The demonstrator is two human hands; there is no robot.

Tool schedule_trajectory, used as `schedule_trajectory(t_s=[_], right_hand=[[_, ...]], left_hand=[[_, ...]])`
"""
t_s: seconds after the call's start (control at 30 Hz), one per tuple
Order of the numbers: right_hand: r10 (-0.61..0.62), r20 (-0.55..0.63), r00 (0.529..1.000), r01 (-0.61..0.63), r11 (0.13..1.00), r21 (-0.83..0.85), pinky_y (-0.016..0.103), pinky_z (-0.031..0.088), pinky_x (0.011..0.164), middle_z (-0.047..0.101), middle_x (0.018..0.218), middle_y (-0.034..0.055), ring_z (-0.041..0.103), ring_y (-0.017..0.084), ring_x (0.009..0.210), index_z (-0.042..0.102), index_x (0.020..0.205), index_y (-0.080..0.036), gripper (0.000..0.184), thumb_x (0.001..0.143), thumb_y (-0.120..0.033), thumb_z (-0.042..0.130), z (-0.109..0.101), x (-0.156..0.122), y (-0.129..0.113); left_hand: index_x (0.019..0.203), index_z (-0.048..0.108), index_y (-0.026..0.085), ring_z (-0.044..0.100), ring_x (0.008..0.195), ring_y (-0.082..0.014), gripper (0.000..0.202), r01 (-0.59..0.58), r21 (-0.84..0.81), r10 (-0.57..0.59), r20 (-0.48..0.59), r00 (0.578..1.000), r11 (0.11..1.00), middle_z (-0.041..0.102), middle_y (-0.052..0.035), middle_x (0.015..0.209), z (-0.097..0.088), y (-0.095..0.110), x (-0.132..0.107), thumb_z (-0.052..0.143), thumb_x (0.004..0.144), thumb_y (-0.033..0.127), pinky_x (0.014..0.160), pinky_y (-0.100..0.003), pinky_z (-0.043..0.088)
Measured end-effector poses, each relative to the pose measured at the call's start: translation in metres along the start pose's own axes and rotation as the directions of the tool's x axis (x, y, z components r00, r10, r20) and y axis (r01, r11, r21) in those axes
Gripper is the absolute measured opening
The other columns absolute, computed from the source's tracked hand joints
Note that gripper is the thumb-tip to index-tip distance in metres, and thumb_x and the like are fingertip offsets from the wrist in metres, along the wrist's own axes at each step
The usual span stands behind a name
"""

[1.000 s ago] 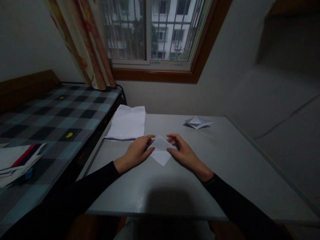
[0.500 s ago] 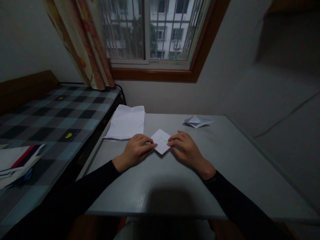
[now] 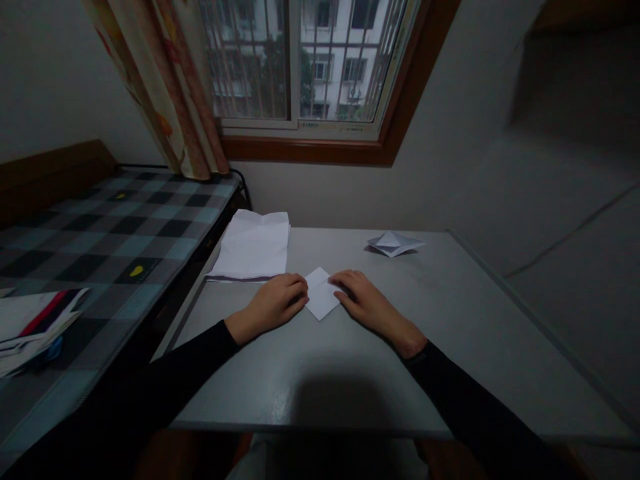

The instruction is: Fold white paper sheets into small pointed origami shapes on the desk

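Fingers (image 3: 344, 279) of the right hand (image 3: 369, 305) lie stretched and nearly flat, pressing down on the right corner of the small folded paper (image 3: 321, 303) without gripping it. This paper is white, folded into a small square, and turned like a diamond with one corner towards the person. It lies flat on the grey counter (image 3: 350, 373), between the two hands and touching both. The left hand (image 3: 273, 305) rests knuckles up with its fingers (image 3: 299, 289) curled, their tips at the paper's left edge; whether they pinch that edge cannot be told. Both forearms, in black sleeves, angle inwards over the counter. Farther back lie a stack of white sheets (image 3: 253, 245) on the left and a folded paper shape (image 3: 395, 243) on the right.
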State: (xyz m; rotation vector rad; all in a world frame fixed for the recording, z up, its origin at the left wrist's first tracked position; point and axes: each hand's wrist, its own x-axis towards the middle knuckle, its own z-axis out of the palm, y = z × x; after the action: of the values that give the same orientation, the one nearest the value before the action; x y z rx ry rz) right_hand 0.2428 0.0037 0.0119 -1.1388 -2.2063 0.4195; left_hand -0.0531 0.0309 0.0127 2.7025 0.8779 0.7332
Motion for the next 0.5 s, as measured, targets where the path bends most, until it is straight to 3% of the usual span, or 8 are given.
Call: schedule_trajectory(t_s=[0.13,0.23,0.37,0.5], right_hand=[[0.059,-0.037,0.998,-0.06,0.998,-0.029,0.063,0.053,0.12,0.071,0.148,0.0163,0.067,0.036,0.137,0.059,0.157,-0.024,0.051,0.107,-0.032,0.065,0.0026,-0.0025,0.0053],[0.031,-0.023,0.999,-0.031,0.999,-0.022,0.064,0.053,0.12,0.072,0.149,0.0149,0.068,0.037,0.137,0.058,0.158,-0.026,0.051,0.108,-0.032,0.062,0.0018,-0.0025,0.0055],[0.024,-0.055,0.998,-0.026,0.999,-0.029,0.064,0.055,0.117,0.075,0.142,0.015,0.071,0.037,0.13,0.054,0.162,-0.026,0.058,0.105,-0.03,0.066,-0.0001,-0.0015,0.0022],[-0.006,-0.077,0.997,0.004,0.999,-0.034,0.061,0.057,0.111,0.079,0.128,0.0127,0.073,0.035,0.119,0.066,0.147,-0.025,0.044,0.103,-0.025,0.068,-0.002,0.0002,-0.0024]], left_hand=[[0.132,0.064,0.021,0.069,0.128,-0.0345,0.03,0.073,0.033,-0.072,-0.044,0.996,0.997,0.07,-0.0154,0.146,0.0024,0.0003,-0.0001,0.069,0.105,0.032,0.112,-0.057,0.055],[0.142,0.058,0.021,0.071,0.125,-0.0345,0.039,0.085,0.028,-0.084,-0.033,0.996,0.996,0.073,-0.0145,0.138,0.0032,0.0001,-0.0009,0.068,0.106,0.033,0.111,-0.056,0.056],[0.142,0.057,0.02,0.073,0.119,-0.0337,0.04,0.098,0.018,-0.098,-0.038,0.994,0.995,0.075,-0.0139,0.131,0.0039,0.0001,-0.0027,0.069,0.106,0.033,0.105,-0.053,0.058],[0.148,0.056,0.02,0.073,0.111,-0.0307,0.041,0.078,0.015,-0.076,-0.086,0.993,0.997,0.076,-0.0124,0.123,0.0055,0.0005,-0.0044,0.064,0.109,0.028,0.099,-0.048,0.058]])
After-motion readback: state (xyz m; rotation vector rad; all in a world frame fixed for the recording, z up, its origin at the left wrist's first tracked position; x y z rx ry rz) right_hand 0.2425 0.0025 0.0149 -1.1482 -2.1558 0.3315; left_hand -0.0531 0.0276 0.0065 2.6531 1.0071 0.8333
